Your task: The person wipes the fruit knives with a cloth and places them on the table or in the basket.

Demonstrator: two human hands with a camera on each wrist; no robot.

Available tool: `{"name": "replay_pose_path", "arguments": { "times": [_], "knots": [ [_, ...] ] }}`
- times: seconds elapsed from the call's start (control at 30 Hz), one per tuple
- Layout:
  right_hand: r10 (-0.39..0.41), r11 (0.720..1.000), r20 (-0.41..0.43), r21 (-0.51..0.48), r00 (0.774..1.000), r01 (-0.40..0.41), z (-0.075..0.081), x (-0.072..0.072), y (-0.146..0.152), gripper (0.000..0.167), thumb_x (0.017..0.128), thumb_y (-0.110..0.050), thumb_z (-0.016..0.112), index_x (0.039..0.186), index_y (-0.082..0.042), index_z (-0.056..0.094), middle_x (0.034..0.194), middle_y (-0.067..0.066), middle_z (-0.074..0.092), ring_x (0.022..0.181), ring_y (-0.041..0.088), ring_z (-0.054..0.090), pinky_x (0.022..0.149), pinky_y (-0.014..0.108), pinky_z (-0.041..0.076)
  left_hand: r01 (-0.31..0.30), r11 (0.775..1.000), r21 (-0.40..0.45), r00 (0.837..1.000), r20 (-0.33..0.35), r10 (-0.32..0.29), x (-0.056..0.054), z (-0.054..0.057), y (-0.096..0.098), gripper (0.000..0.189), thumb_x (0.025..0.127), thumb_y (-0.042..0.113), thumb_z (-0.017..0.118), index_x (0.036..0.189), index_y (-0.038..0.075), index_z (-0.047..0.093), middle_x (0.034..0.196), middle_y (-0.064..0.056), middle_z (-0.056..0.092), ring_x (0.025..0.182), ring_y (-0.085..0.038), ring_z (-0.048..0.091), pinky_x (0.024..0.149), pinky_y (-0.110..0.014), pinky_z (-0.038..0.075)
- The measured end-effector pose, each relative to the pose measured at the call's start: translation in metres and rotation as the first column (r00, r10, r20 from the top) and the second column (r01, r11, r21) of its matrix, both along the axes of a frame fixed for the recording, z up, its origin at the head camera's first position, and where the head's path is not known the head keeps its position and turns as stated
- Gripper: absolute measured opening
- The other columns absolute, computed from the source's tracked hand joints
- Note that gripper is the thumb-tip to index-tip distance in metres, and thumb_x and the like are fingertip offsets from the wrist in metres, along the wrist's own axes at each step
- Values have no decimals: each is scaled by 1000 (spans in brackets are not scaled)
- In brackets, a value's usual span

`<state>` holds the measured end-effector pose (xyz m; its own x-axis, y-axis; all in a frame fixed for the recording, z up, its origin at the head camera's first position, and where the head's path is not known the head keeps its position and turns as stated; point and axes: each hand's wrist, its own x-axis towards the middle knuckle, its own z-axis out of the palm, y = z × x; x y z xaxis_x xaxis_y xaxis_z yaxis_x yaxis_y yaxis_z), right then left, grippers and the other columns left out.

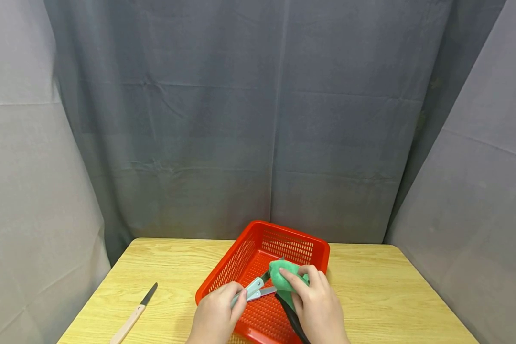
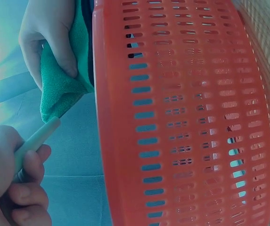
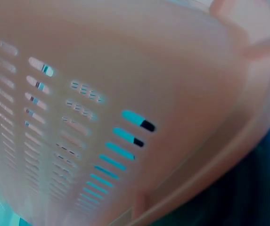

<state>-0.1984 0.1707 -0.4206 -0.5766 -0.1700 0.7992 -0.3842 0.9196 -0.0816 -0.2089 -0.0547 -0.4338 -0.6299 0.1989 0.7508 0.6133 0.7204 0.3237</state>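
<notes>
In the head view my left hand grips the pale green handle of a knife over the red basket. My right hand pinches a folded green cloth around that knife's blade, whose tip peeks out past the cloth. The left wrist view also shows the pale handle in my fingers, its blade running into the cloth. Just beneath, a second knife with a silver blade shows inside the basket, its handle partly hidden by my left hand. A long black object lies beside my right hand.
The red perforated basket stands at an angle on the wooden table. Left of it lies a knife with a light wooden handle and a dark blade. Grey curtains hang behind the table and at both sides.
</notes>
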Motion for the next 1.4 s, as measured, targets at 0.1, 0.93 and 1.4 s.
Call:
{"name": "replay_pose_path", "arguments": {
  "times": [0.1, 0.93, 1.4],
  "knots": [
    [-17, 1000, -8, -6, 1000, 17, -1, -1, 2, 66, 60, 3, 94, 116, -28, 78, 101, 5, 59, 84, 23, 58, 61, 36, 56, -1, 1000, -1, 1000, -7, 1, 0, 0, 0, 12, 87, 15, 78, 84, 16, 67, 70, 15, 55, 58, 5, 38, 52, -14, 35],
    [40, 999, -48, 26, 998, -39, 5, 1, 5, 67, 60, 3, 92, 118, -27, 77, 100, 4, 59, 80, 17, 55, 59, 29, 52, -69, 998, 7, 996, 54, 69, 2, 4, 0, 10, 89, 16, 76, 83, 15, 69, 70, 11, 63, 56, 3, 43, 52, -19, 42],
    [166, 983, -54, 82, 985, -162, 4, 2, 0, 66, 59, 4, 91, 116, -28, 77, 100, -1, 59, 80, 11, 52, 60, 22, 48, -72, 997, 10, 997, 39, 72, 2, 4, 0, 11, 88, 16, 77, 82, 16, 68, 69, 11, 60, 56, 2, 40, 51, -19, 41]
  ]
}}
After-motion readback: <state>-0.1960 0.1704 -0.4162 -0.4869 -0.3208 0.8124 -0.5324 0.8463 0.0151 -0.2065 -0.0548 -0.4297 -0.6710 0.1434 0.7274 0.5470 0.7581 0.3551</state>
